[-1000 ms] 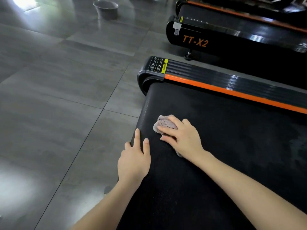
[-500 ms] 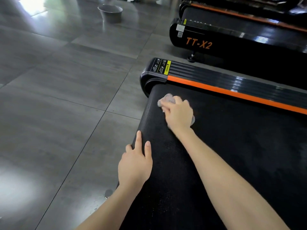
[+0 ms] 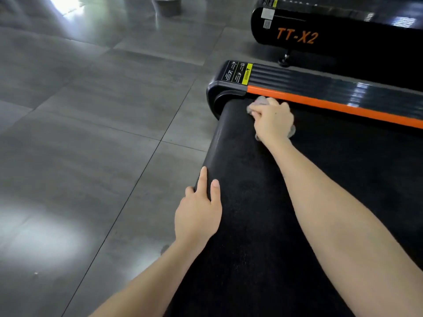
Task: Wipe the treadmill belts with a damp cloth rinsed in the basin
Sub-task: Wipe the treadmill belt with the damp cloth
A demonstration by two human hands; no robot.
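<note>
While the right hand [image 3: 273,120] presses a small, bunched greyish-lilac cloth [image 3: 261,101] onto the far corner of the wide, black, grainy rubber belt [image 3: 343,161], its fingers curl over the wad, so only soft tufts show ahead of the knuckles and beside the wrist. The left hand [image 3: 198,213] holds nothing. It lies flat with straight fingers on the belt's rounded near edge, apparently bracing.

The cloth sits just beside the glossy orange strip [image 3: 332,106] that borders the black ribbed plastic side rail [image 3: 320,84], and close to the smooth, curved black end cap [image 3: 216,93] with its yellow-and-black warning label [image 3: 240,72].

The likeliest slip, I judge, is a loose tuft or a fingertip catching in the narrow seam where belt meets rail and cap. Leaning hard could also turn the belt under the bracing palm. The belt's matte, pebbled surface probably grips lint and drags on damp fabric, so a drying cloth may smear instead of lifting dust.

Further out, a second glossy black treadmill lettered TT-X2 [image 3: 320,35] stands beyond. The round grey metal basin [image 3: 166,5] sits well apart at the top edge, on polished grey floor tiles [image 3: 91,133] where drips would be slick.
</note>
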